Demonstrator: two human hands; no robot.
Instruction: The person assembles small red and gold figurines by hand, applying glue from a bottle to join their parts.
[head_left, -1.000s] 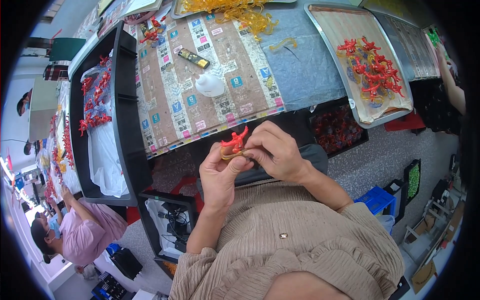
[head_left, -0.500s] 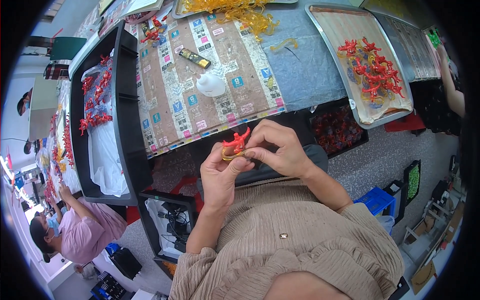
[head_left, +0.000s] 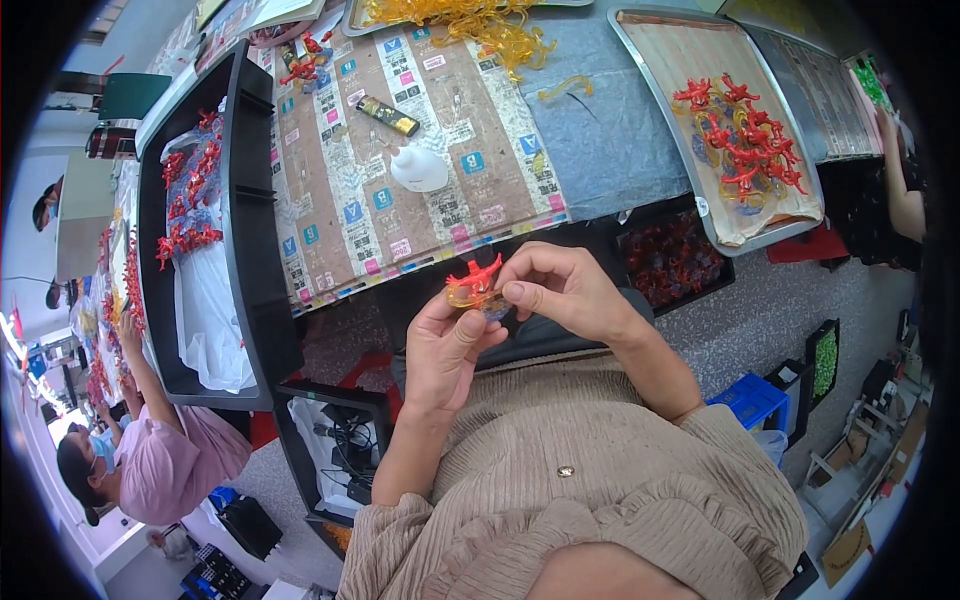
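The left hand pinched a red figurine with a translucent yellow band; the right hand grasped its right side. Both hands were just short of the table. Uneven finger pressure could have bent its outstretched arms or sprung the band loose.

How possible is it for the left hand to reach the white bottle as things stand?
Probably yes: the white bottle is on the table ahead of the left hand, and nothing seems to block the way. But the hand is occupied, holding the red figure.
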